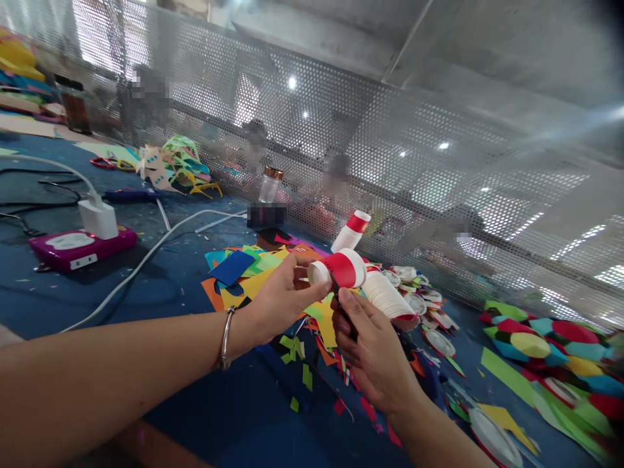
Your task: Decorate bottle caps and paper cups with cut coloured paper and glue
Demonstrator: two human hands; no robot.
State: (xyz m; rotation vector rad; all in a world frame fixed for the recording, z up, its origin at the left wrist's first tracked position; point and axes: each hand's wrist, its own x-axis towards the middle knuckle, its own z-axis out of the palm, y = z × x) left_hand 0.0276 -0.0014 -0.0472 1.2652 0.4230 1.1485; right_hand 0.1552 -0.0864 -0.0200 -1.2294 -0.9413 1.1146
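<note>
My left hand [283, 292] is closed round the base end of a red and white paper cup [341, 268], which lies on its side in the air above the table. My right hand [373, 351] grips a pair of dark scissors [347, 315], mostly hidden by the fingers. Their blades touch the near side of the cup. Just behind stands a tilted stack of paper cups [351, 233], and to the right lies another stack of cups [390, 296]. Under my hands are coloured paper sheets [258, 273] and small green and pink scraps [307, 377].
A purple power strip [82, 247] with a white charger [97, 218] and cable sits at left. Glass jars [270, 185], red-handled scissors [102, 162] and paper crafts [170, 162] stand farther back. Cut cup pieces [439, 341] and colourful paper shapes [550, 344] lie right, before a perforated metal screen [341, 110].
</note>
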